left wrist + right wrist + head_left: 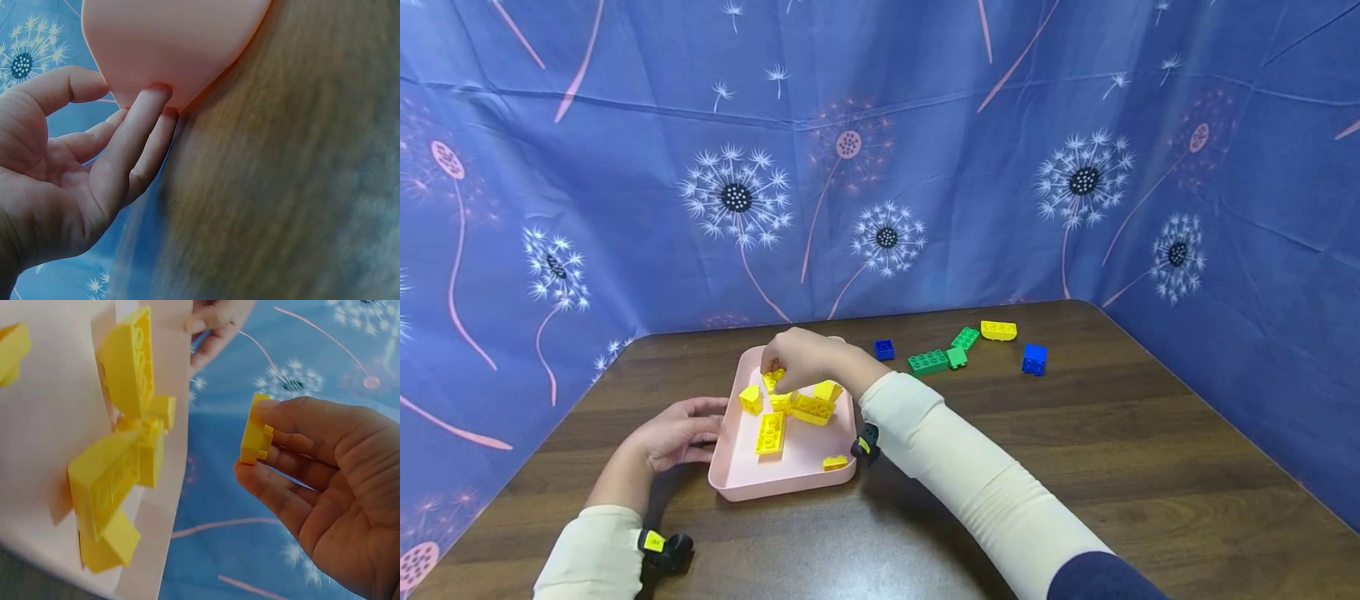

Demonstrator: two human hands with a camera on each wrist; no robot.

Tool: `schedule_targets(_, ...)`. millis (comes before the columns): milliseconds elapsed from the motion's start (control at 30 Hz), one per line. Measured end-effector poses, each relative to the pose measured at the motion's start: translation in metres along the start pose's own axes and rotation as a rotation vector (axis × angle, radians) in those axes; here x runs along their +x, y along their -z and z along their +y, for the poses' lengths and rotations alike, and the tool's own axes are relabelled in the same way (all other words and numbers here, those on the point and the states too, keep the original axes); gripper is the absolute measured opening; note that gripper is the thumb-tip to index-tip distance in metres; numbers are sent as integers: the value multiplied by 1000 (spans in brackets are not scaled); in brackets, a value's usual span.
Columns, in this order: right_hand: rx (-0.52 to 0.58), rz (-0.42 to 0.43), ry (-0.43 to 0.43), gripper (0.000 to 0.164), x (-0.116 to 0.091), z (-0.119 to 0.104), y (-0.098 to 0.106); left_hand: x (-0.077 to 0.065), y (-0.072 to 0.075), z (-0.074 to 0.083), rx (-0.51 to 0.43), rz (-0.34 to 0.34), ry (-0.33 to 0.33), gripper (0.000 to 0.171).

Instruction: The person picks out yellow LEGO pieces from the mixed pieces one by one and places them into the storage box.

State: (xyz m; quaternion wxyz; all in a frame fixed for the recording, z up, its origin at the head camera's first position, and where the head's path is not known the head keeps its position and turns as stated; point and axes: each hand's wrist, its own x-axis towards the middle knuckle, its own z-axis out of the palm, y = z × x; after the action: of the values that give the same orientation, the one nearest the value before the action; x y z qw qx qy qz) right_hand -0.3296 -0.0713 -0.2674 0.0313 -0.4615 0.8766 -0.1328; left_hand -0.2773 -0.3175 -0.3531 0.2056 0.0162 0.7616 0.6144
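Observation:
A pink tray (805, 454) holds several yellow bricks, among them a long brick (771, 434), a slanted one (812, 409), a small block (751, 399) and a thin piece (835, 462) near the front wall. My right hand (808, 354) reaches over the tray. Between thumb and fingertips it pinches a small yellow brick (253, 431), studs turned toward the palm in the right wrist view. On the tray's left side, my left hand (672, 435) rests its extended fingers (140, 122) against the outer wall; nothing is gripped there.
Beyond the tray to the right lie a dark blue brick (884, 349), green bricks (928, 362), a yellow curved brick (998, 331) and a blue brick (1034, 359). A blue dandelion-print cloth (940, 167) hangs behind the wooden table (1075, 467).

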Motion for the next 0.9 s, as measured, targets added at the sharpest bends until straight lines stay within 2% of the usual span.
schedule_targets(167, 21, -58, 7, 27, 16, -12, -6, 1, 2, -1, -9, -16, -19, 67)
schedule_targets(467, 7, -111, -58, 23, 43, -25, -24, 0, 2, -2, -24, -48, -44, 68)
schedule_targets(567, 6, -138, -116, 19, 47, -30, -35, -1, 2, -1, -25, -50, -45, 68)
schedule_targets(733, 34, -170, -224, 23, 50, -37, -45, -1, 3, -3, -30, -59, -47, 68)
schedule_targets(900, -11, -170, -214, 24, 52, -35, -47, 1, 4, -4, -23, -73, -59, 67)
